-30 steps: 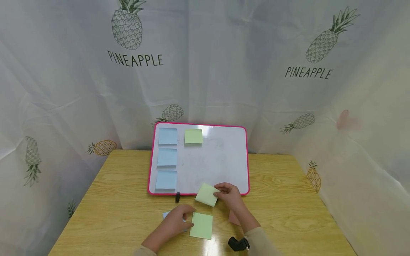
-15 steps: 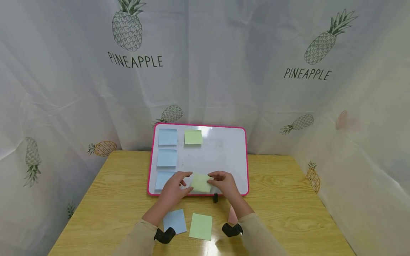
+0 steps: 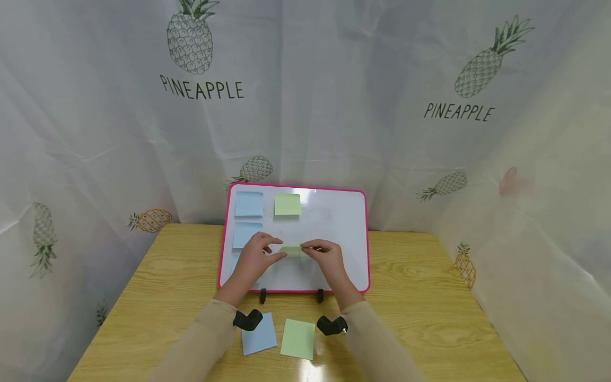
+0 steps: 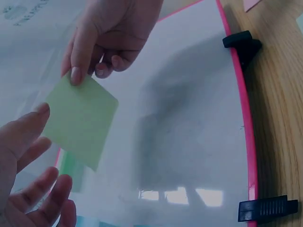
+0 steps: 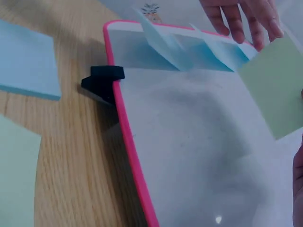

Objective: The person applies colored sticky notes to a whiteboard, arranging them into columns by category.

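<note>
both forearms (image 3: pixel 205 334) angle inward, the right hand (image 3: pixel 329 259) pinching, the left hand (image 3: pixel 255 255) with fingers loosely spread.

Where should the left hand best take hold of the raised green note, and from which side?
Probably the left edge of the green note, pinched from the left by the left hand: the right hand grips its right side, and the thin sheet is held off the whiteboard, leaving room behind it.

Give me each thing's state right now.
Held green note: pinched by right hand
Left hand: touching or near that note
Whiteboard: resting in black supports
Blue notes: stuck to whiteboard, edges lifted
Upper green note: stuck to whiteboard
Blue pad: lying on table
Lower green paper: lying on table
Pink paper: mostly cropped
</note>
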Motion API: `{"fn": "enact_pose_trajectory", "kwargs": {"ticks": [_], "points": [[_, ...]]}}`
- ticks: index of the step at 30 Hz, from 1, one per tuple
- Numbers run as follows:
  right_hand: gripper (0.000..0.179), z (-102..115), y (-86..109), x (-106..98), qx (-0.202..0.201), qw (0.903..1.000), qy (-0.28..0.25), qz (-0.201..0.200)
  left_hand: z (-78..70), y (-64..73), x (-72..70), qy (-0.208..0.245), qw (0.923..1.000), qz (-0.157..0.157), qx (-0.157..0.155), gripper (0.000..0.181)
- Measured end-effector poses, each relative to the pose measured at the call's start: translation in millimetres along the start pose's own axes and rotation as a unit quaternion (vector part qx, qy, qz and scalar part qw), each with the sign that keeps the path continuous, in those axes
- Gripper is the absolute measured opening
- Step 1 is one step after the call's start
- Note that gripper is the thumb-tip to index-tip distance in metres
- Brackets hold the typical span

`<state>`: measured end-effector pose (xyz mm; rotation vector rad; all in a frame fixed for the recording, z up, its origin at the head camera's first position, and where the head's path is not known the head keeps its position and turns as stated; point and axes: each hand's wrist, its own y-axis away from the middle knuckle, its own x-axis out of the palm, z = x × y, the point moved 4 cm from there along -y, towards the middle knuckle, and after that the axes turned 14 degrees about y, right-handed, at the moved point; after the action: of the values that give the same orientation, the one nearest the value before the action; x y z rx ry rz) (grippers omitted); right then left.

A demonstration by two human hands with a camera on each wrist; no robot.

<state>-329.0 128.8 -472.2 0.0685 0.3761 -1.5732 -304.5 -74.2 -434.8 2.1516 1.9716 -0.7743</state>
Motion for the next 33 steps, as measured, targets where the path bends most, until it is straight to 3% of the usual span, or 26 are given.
{"fn": "enact_pose_trajectory", "kwargs": {"ticks": [7, 12, 17, 21, 24, 28, 33], "points": [[0.016, 0, -10.5, 12, -0.031, 0.9941, -0.099, -0.029, 10.5, -13.4, -8.2, 0.016, 0.9988, -0.02, -0.042, 0.047], [0.017, -6, -14.9, 21, -0.044, 0.9922, -0.105, -0.051, 16.5, -19.3, -9.4, 0.022, 0.998, -0.023, -0.054, 0.049], [0.016, -13, -18.6, 27, -0.031, 0.9942, -0.087, -0.055, 23.7, -20.2, -10.6, 0.013, 0.9976, -0.052, -0.043, 0.044], [0.015, -16, -19.3, 27, -0.025, 0.9964, -0.072, -0.036, 24.9, -18.9, -11.9, -0.018, 0.9969, -0.076, -0.012, 0.038], [0.016, -7, -15.5, 25, -0.032, 0.9979, -0.052, -0.021, 22.3, -19.3, -11.4, -0.055, 0.9949, -0.08, 0.028, 0.036], [0.017, 0, -14.5, 25, -0.042, 0.9988, -0.024, -0.009, 21.8, -22.1, -7.8, -0.112, 0.9886, -0.068, 0.076, 0.033], [0.017, -15, -24.8, 30, -0.041, 0.9991, -0.003, 0.002, 24.0, -25.9, -2.4, -0.167, 0.9777, -0.044, 0.119, 0.03]]}}
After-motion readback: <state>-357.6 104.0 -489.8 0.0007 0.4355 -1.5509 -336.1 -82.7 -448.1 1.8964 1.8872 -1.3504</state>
